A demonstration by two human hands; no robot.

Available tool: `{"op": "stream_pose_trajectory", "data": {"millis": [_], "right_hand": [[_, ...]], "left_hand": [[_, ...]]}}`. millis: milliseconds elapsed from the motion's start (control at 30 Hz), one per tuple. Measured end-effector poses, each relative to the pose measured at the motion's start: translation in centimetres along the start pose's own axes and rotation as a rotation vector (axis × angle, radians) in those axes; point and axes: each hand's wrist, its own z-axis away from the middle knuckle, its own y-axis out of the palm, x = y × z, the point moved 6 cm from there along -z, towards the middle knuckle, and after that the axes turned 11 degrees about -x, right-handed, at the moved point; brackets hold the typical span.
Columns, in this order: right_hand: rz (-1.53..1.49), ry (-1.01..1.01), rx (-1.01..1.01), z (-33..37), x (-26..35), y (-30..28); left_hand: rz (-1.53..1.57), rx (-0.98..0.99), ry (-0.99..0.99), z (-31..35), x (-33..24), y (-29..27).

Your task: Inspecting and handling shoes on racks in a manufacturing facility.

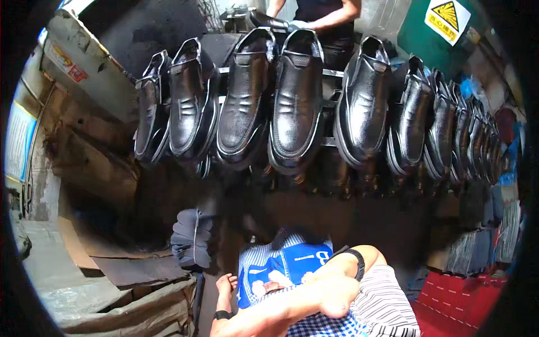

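My left hand [226, 282] is at the lower left of the blue apron [306, 261], with fingers slightly curled and apart and nothing in them. A black band [223, 315] circles its wrist. Bare forearms [281, 306] cross over my lap. A second black band [357, 265] is around the limb at the right, where the right hand [373, 255] bends away; its fingers cannot be made out. Ahead of me, out of touch of both hands, hangs a row of glossy black slip-on shoes [296, 106], toes pointing down, on a metal rack [331, 104].
Another person's gloved hand [300, 25] holds a dark shoe [266, 21] behind the rack. A tied grey bundle [192, 238] lies left of my lap. Cardboard [84, 247] and cloth-covered goods [146, 309] stand at left. Red stacks [460, 300] and grey stacks [471, 253] are at right.
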Motion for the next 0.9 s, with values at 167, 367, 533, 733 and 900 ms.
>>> {"op": "stream_pose_trajectory", "data": {"millis": [167, 367, 533, 733, 900], "right_hand": [[-0.387, -0.45, 0.055, 0.7, -0.8, -0.9], [-0.416, -0.338, -0.002, 0.8, -1.8, 0.0], [-0.669, -0.231, -0.001, 1.4, -0.5, 0.4], [0.173, -0.324, 0.025, 2.9, 2.7, -2.3], [0.998, -0.865, -0.619, 10.0, 11.7, -5.7]], "left_hand": [[-0.015, -0.025, -0.013, 1.9, -1.4, 0.6], [-0.024, -0.002, 0.012, 3.0, -2.5, 0.6], [-0.023, 0.045, 0.066, 0.5, -0.7, 0.3], [-0.017, 0.056, 0.04, -0.1, -0.9, 0.9], [0.051, 0.044, -0.014, 1.3, -1.2, 0.3]]}}
